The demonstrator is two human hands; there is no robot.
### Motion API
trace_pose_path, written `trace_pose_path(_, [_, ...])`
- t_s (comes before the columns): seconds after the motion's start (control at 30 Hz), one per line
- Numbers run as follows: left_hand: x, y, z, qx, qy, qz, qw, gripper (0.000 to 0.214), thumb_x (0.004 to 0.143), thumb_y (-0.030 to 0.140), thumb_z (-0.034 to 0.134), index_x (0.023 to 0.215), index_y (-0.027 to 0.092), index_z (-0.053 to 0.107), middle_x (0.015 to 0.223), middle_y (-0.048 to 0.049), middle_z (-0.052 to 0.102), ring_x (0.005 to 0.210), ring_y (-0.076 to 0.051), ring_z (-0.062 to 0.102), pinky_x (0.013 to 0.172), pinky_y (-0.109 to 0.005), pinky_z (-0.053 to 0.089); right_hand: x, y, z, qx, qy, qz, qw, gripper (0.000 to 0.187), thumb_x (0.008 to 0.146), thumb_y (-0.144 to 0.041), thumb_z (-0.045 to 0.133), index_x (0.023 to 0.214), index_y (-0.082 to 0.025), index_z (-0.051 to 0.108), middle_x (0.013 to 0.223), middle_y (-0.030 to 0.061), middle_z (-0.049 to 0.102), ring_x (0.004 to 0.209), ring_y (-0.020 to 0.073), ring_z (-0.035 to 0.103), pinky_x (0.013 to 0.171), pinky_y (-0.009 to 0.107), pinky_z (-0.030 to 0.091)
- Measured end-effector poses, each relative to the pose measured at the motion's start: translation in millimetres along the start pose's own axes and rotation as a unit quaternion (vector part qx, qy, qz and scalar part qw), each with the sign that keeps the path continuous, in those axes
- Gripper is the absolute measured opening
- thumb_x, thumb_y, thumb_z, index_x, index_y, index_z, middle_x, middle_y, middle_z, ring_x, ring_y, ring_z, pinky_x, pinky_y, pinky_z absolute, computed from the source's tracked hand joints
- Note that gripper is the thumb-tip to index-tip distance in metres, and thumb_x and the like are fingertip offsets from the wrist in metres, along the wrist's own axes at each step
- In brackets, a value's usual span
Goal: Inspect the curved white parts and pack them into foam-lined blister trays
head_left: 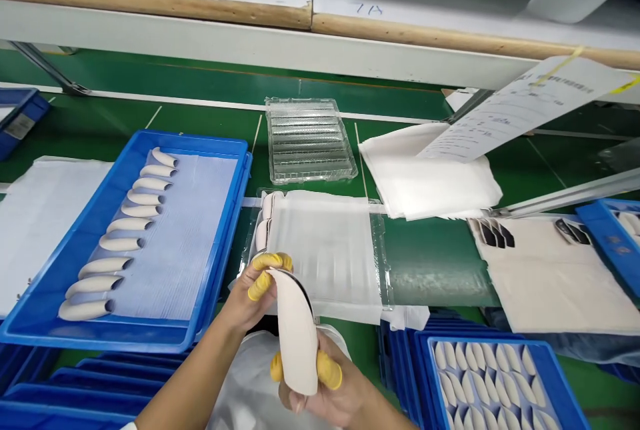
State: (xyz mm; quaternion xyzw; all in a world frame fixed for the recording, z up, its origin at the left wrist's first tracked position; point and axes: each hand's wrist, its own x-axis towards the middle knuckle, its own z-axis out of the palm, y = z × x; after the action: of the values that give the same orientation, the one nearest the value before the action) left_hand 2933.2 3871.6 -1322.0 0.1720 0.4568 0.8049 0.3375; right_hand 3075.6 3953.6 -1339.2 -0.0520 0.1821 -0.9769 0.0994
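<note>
Both my hands, with yellow finger cots on several fingertips, grip one curved cream-coloured shell piece [295, 333] with a dark inner side. My left hand [257, 290] pinches its upper end. Around its lower end close the fingers of my right hand [327, 377]. Just beyond the piece lies a clear plastic tray [383, 263], mostly covered by a thin white sheet [325, 250]. A few pinkish pieces [262, 233] show at the tray's left edge. To the left, a blue tray [197, 333] holds a column of similar curved pieces [135, 225] on a pale liner.
An empty clear blister tray [310, 140] lies farther back, with a stack of white sheets [430, 177] on its right. A paper [515, 113] hangs from the shelf edge [400, 33]. At lower right, a blue tray [560, 377] holds rows of pieces. Stacked blue trays [90, 390] stand lower left.
</note>
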Motion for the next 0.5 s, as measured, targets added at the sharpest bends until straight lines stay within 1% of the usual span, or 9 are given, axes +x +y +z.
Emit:
trace_pose_path(0.1, [14.6,-4.4,-3.3,0.027,0.030,-0.020,0.999,0.034,0.063,0.053,0.085,0.077,0.025,0.073,0.081,0.0003,0.068,0.072,-0.011,0.062,0.067,-0.023,0.051,14.5,3.1,-5.8,0.084,0.038,0.005,0.996,0.053,0.061,-0.062,0.085,0.089,-0.020,0.068,0.078,-0.0026,0.068,0.049,0.0027,0.046,0.055,0.018,0.040])
trace_pose_path(0.17, [32.6,-3.1,-7.6,0.144,0.071,-0.004,0.987,0.044,0.066,0.065,0.077,0.079,0.024,0.071,0.080,-0.0004,0.067,0.071,-0.012,0.061,0.067,-0.025,0.051,27.5,-1.0,-15.6,0.098,0.076,0.001,0.992,0.054,0.064,-0.067,0.081,0.091,-0.022,0.069,0.081,-0.0022,0.068,0.055,0.0043,0.050,0.058,0.018,0.042])
trace_pose_path(0.2, [45.5,-0.8,-11.4,0.224,0.091,0.005,0.970,0.050,0.068,0.071,0.070,0.083,0.023,0.070,0.082,-0.0013,0.067,0.071,-0.013,0.061,0.067,-0.026,0.051,35.7,-4.5,-23.0,0.075,0.105,-0.009,0.992,0.056,0.067,-0.071,0.075,0.094,-0.023,0.069,0.085,-0.0006,0.069,0.062,0.0065,0.055,0.061,0.019,0.044])
trace_pose_path(0.27, [79.2,6.5,-22.7,0.374,0.119,0.010,0.920,0.057,0.076,0.074,0.056,0.093,0.022,0.069,0.087,-0.0036,0.068,0.077,-0.016,0.062,0.071,-0.029,0.053,54.8,-12.4,-42.7,-0.077,0.192,-0.034,0.978,0.065,0.081,-0.081,0.049,0.107,-0.024,0.066,0.099,0.0049,0.071,0.081,0.0129,0.065,0.068,0.023,0.050])
trace_pose_path(0.3, [99.1,10.8,-29.9,0.422,0.125,0.002,0.898,0.054,0.081,0.070,0.053,0.097,0.021,0.069,0.088,-0.0043,0.068,0.080,-0.017,0.063,0.074,-0.031,0.053,64.9,-15.5,-54.3,-0.181,0.239,-0.044,0.953,0.068,0.088,-0.080,0.035,0.116,-0.025,0.062,0.110,0.0079,0.070,0.091,0.0161,0.066,0.073,0.028,0.052])
trace_pose_path(0.33, [119.9,15.0,-37.4,0.460,0.128,-0.011,0.878,0.048,0.085,0.062,0.052,0.099,0.020,0.069,0.088,-0.0046,0.068,0.082,-0.017,0.064,0.077,-0.032,0.053,74.6,-17.3,-66.4,-0.288,0.278,-0.047,0.915,0.068,0.093,-0.076,0.025,0.124,-0.025,0.057,0.117,0.0102,0.068,0.099,0.0187,0.066,0.079,0.033,0.054])
trace_pose_path(0.37, [140.8,18.8,-45.0,0.501,0.130,-0.026,0.855,0.040,0.088,0.054,0.052,0.098,0.018,0.069,0.088,-0.0049,0.069,0.085,-0.018,0.064,0.080,-0.033,0.053,83.3,-17.5,-78.2,-0.361,0.302,-0.044,0.881,0.063,0.095,-0.070,0.026,0.128,-0.025,0.053,0.122,0.0120,0.065,0.105,0.0213,0.065,0.085,0.038,0.054])
trace_pose_path(0.43, [179.7,23.2,-57.9,0.592,0.124,-0.060,0.794,0.026,0.090,0.040,0.057,0.096,0.017,0.070,0.092,-0.0059,0.070,0.093,-0.020,0.065,0.090,-0.036,0.051,96.4,-12.9,-98.5,-0.453,0.325,-0.026,0.830,0.049,0.093,-0.055,0.049,0.129,-0.021,0.054,0.126,0.0145,0.061,0.114,0.0258,0.061,0.098,0.047,0.049])
trace_pose_path(0.5, [211.3,22.2,-66.2,0.680,0.100,-0.102,0.719,0.020,0.090,0.033,0.061,0.096,0.016,0.069,0.101,-0.0070,0.070,0.101,-0.021,0.064,0.095,-0.041,0.050,103.7,-3.6,-111.7,-0.511,0.327,-0.005,0.795,0.043,0.084,-0.032,0.066,0.124,-0.017,0.060,0.128,0.0163,0.059,0.121,0.0291,0.055,0.108,0.049,0.041])
